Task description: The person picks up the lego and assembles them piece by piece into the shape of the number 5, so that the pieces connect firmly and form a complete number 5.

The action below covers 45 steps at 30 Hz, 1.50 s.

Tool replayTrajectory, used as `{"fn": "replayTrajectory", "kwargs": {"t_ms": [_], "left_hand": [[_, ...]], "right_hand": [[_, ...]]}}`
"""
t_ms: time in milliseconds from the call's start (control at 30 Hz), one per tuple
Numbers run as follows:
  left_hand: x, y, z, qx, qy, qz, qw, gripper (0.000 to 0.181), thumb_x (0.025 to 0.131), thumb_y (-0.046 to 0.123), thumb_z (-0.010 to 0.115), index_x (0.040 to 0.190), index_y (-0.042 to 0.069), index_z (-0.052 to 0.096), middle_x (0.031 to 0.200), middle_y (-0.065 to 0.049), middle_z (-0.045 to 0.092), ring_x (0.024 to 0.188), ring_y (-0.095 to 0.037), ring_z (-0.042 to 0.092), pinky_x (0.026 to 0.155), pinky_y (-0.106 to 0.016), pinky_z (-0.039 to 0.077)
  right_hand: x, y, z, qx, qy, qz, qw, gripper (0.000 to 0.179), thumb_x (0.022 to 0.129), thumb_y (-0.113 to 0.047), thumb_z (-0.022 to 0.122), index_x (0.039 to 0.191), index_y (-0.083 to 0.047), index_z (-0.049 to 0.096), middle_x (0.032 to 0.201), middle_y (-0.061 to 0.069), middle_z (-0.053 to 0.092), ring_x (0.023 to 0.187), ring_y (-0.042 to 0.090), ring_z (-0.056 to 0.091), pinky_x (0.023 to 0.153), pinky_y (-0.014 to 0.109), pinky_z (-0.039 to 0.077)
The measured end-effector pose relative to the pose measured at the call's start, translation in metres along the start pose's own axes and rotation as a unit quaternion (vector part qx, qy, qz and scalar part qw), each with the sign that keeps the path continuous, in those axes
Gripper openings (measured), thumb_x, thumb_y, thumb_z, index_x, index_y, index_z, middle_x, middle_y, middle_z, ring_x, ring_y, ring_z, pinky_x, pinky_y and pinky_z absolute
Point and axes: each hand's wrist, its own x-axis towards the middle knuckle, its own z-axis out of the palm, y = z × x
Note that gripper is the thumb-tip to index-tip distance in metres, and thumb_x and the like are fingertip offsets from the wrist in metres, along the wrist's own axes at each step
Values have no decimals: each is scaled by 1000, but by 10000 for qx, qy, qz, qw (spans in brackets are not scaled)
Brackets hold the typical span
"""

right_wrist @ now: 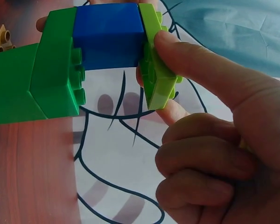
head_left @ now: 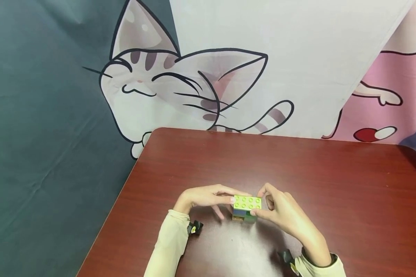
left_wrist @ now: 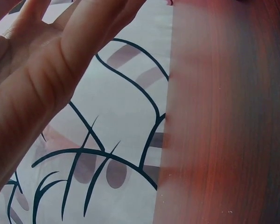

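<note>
A small stack of toy building bricks stands on the table. On top is a lime-green studded plate [head_left: 247,201], resting over a blue brick [right_wrist: 109,35] with an open space beside that brick. Green bricks [right_wrist: 56,65] sit lower down, and a tan brick [head_left: 238,218] shows at the base. My right hand [head_left: 280,209] pinches the lime plate at its right end between thumb and index finger, the other fingers curled into the palm. From the left, my left hand [head_left: 208,197] touches the stack with extended fingers, one fingertip at the plate's left edge.
The reddish-brown wooden table [head_left: 332,181] spreads around the stack. Behind it hangs a cloth backdrop [head_left: 298,30] with a cartoon cat, and a grey-green cloth [head_left: 48,134] falls along the left side. Dark wrist cameras [head_left: 195,227] sit near both sleeves.
</note>
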Motion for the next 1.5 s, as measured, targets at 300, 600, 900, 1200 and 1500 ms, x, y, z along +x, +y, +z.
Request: {"fn": "replayTrajectory", "kwargs": {"t_ms": [300, 600, 900, 1200, 1500], "left_hand": [[1, 0, -1, 220, 81, 26, 9997, 38, 92, 18, 39, 130, 22, 38, 114, -3, 51, 95, -38, 50, 69, -46, 45], [1, 0, 0, 584, 180, 135, 9980, 38, 92, 17, 38, 131, 18, 37, 111, -3, 53, 90, -31, 54, 69, -42, 46], [2, -1, 0, 643, 86, 176, 9977, 38, 92, 20, 39, 130, 21, 38, 110, -1, 54, 94, -26, 53, 70, -44, 46], [3, -1, -3, 917, 74, 314, 9953, 38, 93, 22, 38, 130, 24, 37, 113, 2, 52, 90, -33, 54, 66, -45, 46], [2, 2, 0, 1022, 219, 248, 9942, 38, 92, 17, 38, 131, 19, 37, 110, 0, 53, 89, -26, 54, 66, -45, 46]], "right_hand": [[0, 1, -1, 32, -77, 27, 10000, 38, 64, -36, 72, 85, -15, 48, 51, -11, 29, 44, 0, 25, 40, 18, 25], [0, 1, 0, 4, -107, -29, 9999, 37, 64, -34, 73, 85, -16, 48, 50, -12, 28, 43, -1, 24, 39, 18, 25], [0, 2, -1, 80, -116, -62, 9999, 36, 64, -35, 72, 84, -17, 48, 50, -12, 27, 44, -1, 23, 40, 18, 25], [2, 4, 1, 32, -99, -290, 9995, 36, 64, -29, 73, 84, -17, 45, 48, -14, 29, 43, -2, 25, 39, 17, 23], [2, 4, 1, 129, -153, -145, 9997, 36, 64, -30, 73, 83, -19, 45, 50, -13, 28, 44, -2, 25, 40, 18, 24]]}}
